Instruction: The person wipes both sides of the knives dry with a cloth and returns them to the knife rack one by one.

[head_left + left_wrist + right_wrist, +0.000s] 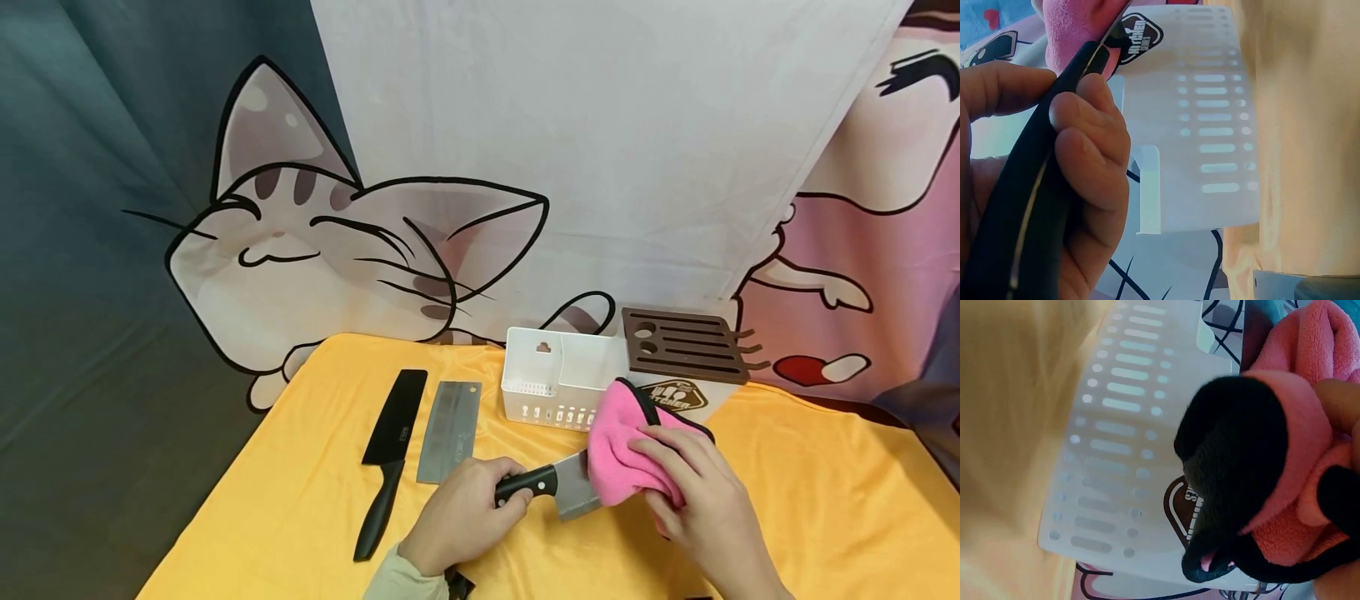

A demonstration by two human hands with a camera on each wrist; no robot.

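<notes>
Cleaver (551,483) held by its handle, pink cloth (626,450) over the blade

The left hand (468,512) grips the black handle, thumb along one side and fingers curled round the other, probably to steady the cleaver while keeping skin off the metal. The right hand (705,492) pinches the bunched cloth over the far part of the blade; the thick folds likely shield those fingers. The cleaver is held crosswise above the worktop (285,508), in front of the white rack (528,358), an arrangement that seems to give each hand its own end.

A black knife (395,442) and a broad steel blade (450,429) lie side by side to the left, handle ends toward the person, perhaps for easy picking up. The left hand and sleeve block the lower end of the steel blade. The rack carries a brown slotted top (682,343) at its right; the cloth and right hand cover part of its front. The cloth also hides the cleaver's tip, so whether it wraps both faces cannot be told.
</notes>
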